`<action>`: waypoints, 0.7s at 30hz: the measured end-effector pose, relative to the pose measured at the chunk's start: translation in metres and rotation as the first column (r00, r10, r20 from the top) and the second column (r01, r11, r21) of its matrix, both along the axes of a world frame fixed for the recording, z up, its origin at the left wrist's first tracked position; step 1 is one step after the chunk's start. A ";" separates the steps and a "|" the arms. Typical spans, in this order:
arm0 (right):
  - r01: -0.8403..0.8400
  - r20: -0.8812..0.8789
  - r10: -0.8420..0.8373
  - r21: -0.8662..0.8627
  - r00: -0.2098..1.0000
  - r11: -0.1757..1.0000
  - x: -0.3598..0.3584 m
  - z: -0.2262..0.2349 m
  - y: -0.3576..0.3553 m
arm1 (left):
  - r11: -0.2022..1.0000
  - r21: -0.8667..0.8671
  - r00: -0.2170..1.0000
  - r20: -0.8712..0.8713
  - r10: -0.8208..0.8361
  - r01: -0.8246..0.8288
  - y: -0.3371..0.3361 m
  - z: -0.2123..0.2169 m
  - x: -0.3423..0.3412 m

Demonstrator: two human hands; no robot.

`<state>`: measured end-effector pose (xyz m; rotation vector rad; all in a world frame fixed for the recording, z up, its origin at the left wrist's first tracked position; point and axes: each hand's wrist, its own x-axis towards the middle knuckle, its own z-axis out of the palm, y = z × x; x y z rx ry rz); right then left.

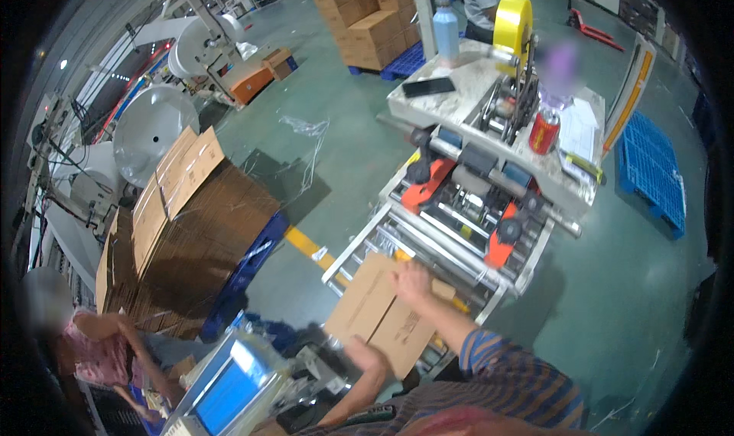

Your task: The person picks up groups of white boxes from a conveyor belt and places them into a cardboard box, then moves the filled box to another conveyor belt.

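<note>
A brown cardboard box (pixel 378 306) lies on the roller conveyor (pixel 428 245) at the near end of a carton-sealing machine (pixel 489 176). My right hand (pixel 413 281) rests flat on the box's far top edge, fingers spread. My left hand (pixel 365 353) presses against the box's near lower corner. Both forearms come in from the lower edge, the right one in a striped sleeve. The box's top flaps look closed.
A stack of flattened cartons (pixel 183 237) sits on a blue pallet at left. A seated person in pink (pixel 92 344) is at lower left beside a screen (pixel 229 390). A yellow tape roll (pixel 512 19), red can (pixel 544 132) and bottle (pixel 446 30) stand on the machine. Blue pallet (pixel 650 168) at right.
</note>
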<state>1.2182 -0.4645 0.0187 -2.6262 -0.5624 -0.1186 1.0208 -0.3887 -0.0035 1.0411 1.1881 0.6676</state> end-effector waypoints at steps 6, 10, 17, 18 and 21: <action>-0.100 -0.021 0.100 0.027 0.995 0.995 0.111 0.023 -0.047 | 0.965 0.256 0.981 -0.193 0.004 0.046 -0.040 -0.004 0.103; 0.010 0.224 0.011 -0.092 0.975 0.996 0.197 0.018 -0.091 | 0.842 0.474 0.959 -0.021 -0.283 0.259 -0.060 -0.001 0.212; -0.207 0.019 0.219 -0.255 0.975 0.944 0.204 0.036 -0.111 | 0.777 0.230 0.809 -0.104 -0.579 0.586 -0.093 0.008 0.225; -0.208 0.202 0.224 -0.099 0.953 0.973 0.220 0.005 -0.126 | 0.696 0.288 0.753 -0.233 -0.615 0.657 -0.104 0.029 0.215; -0.182 0.085 0.194 -0.134 0.977 0.974 0.225 0.013 -0.139 | 0.479 0.232 0.532 -0.353 -0.769 0.846 -0.102 0.008 0.153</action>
